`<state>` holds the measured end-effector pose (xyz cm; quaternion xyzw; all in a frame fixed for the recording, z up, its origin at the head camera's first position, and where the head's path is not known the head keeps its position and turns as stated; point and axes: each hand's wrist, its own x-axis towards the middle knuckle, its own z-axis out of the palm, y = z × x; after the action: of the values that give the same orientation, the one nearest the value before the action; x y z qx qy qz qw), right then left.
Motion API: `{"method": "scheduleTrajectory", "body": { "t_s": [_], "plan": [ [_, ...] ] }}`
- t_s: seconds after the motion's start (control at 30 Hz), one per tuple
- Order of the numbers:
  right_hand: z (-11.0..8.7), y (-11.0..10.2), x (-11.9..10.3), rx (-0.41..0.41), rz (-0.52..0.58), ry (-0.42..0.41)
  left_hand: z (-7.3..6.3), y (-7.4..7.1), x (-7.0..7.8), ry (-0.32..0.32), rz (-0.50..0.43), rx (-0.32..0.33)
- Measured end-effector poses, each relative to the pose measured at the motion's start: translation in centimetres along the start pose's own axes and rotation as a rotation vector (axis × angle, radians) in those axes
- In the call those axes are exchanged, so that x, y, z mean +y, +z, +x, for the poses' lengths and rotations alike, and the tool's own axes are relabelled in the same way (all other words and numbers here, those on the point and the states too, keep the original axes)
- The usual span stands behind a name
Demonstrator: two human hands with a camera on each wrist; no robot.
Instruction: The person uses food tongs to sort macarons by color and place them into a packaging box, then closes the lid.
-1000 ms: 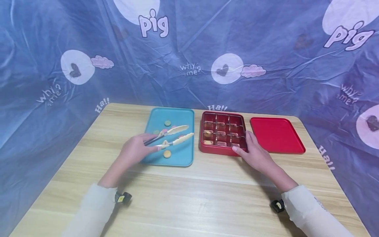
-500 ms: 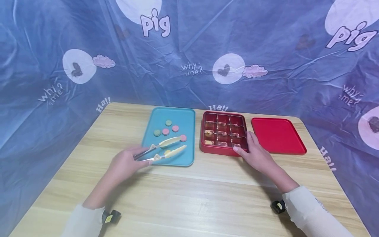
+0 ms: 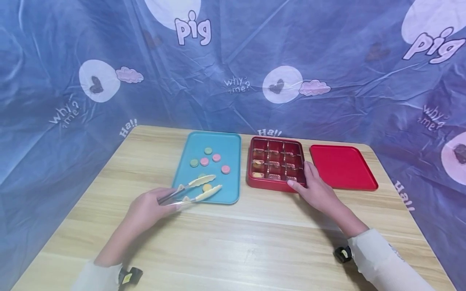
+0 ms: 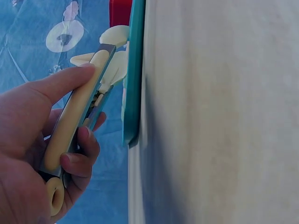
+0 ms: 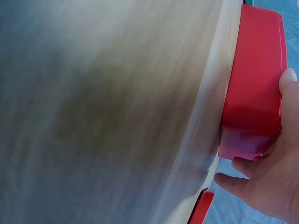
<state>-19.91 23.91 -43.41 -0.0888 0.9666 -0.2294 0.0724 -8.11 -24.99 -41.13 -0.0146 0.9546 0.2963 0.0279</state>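
Note:
My left hand (image 3: 147, 208) grips a pair of tongs (image 4: 77, 112) with cream handles and cream tips. The spread tips reach low over the blue tray (image 3: 231, 190), one on either side of a yellow macaron (image 3: 207, 187). Partly hidden behind the upper tip is a greenish macaron. Farther back on the tray lie green macarons (image 3: 208, 150) and pink macarons (image 3: 225, 169). My right hand (image 3: 320, 192) holds the near right corner of a red box (image 3: 269, 185), thumb at the rim and fingers along its side. Two of the box's front-left compartments contain yellowish pieces (image 3: 258, 175).
A red lid (image 3: 342, 167) lies to the right of the box. The wooden table (image 3: 233, 242) runs back to a blue patterned cloth (image 3: 218, 105) that hangs behind it and at both sides.
The left hand has moved the tongs toward the near left, from over the tray's middle to around the yellow macaron. The right hand stays at the box.

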Motion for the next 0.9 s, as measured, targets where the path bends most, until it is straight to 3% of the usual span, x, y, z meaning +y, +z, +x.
{"method": "scheduleTrajectory", "body": {
  "t_s": [0.2,0.53,0.9],
  "plan": [
    [-0.06,-0.02,-0.04,-0.003,0.002,0.001,0.06,0.33,-0.43,0.002,0.022,-0.006],
    [-0.16,-0.08,-0.10,-0.002,-0.003,0.004,0.34,0.35,-0.28,0.104,0.111,0.034],
    [-0.04,-0.01,-0.05,0.000,0.001,-0.001,0.12,0.08,-0.25,0.081,0.087,0.016]
  ]
}}
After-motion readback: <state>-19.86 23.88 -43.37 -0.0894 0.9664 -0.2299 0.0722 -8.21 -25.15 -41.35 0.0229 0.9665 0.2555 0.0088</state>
